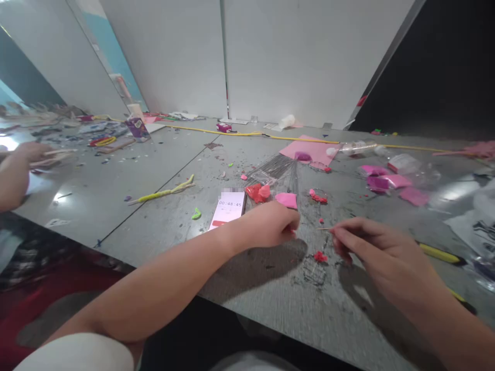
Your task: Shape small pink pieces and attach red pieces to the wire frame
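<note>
Fingers [335, 234] pinching thin stick [324, 229], left hand [270, 224] beside

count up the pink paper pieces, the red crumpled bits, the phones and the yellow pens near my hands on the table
Pink paper pieces: 5
Red crumpled bits: 3
Phones: 1
Yellow pens: 1
Total: 10
Small scraps farther off are too blurred to count.

A thin pale wooden stick [324, 229] lies level just above the grey bench, its right end pinched in the fingers [337, 234] of the right hand, its left end pointing at the left hand. Just near of it a small crumpled red paper scrap [320, 256] rests on the bench, between the two hands.
</note>
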A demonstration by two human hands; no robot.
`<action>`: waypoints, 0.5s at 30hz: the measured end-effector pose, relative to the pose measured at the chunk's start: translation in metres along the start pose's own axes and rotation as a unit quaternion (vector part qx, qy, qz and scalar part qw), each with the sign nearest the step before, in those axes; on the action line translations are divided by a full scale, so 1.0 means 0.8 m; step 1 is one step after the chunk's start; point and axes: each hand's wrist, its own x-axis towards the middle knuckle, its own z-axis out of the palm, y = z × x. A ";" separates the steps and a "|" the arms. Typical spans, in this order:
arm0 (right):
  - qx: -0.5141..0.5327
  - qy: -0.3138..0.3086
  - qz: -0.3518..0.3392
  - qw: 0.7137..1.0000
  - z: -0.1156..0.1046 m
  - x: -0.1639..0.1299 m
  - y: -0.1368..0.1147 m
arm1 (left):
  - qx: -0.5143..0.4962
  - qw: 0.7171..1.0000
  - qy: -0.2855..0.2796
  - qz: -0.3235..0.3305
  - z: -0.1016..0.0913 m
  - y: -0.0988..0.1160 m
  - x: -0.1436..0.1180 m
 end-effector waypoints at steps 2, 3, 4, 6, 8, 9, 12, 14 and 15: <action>0.000 -0.004 0.005 1.000 0.000 -0.001 0.000 | -0.036 0.999 0.018 0.021 0.003 0.001 0.000; 0.002 -0.005 0.008 1.000 0.000 -0.002 0.000 | -0.051 0.998 0.025 0.028 0.005 0.000 0.001; 0.005 -0.006 0.010 1.000 0.000 -0.003 0.001 | -0.066 0.997 0.030 0.033 0.006 0.000 0.001; 0.011 -0.006 0.010 1.000 0.000 -0.004 0.001 | -0.095 0.994 0.038 0.041 0.006 0.000 0.001; 0.012 -0.009 0.006 1.000 -0.001 -0.006 0.001 | -0.121 0.991 0.044 0.042 0.005 0.001 0.001; 0.013 -0.010 0.003 1.000 -0.001 -0.006 0.000 | -0.132 0.989 0.048 0.039 0.004 0.002 0.001; 0.029 -0.014 -0.008 0.999 0.000 -0.007 -0.006 | -0.175 0.982 0.068 0.017 0.002 0.008 0.001; 0.051 -0.017 -0.014 0.998 0.001 -0.007 -0.009 | -0.217 0.973 0.085 -0.002 0.000 0.013 -0.001; 0.062 -0.017 -0.018 0.998 0.001 -0.008 -0.010 | -0.236 0.967 0.093 -0.007 -0.002 0.015 -0.002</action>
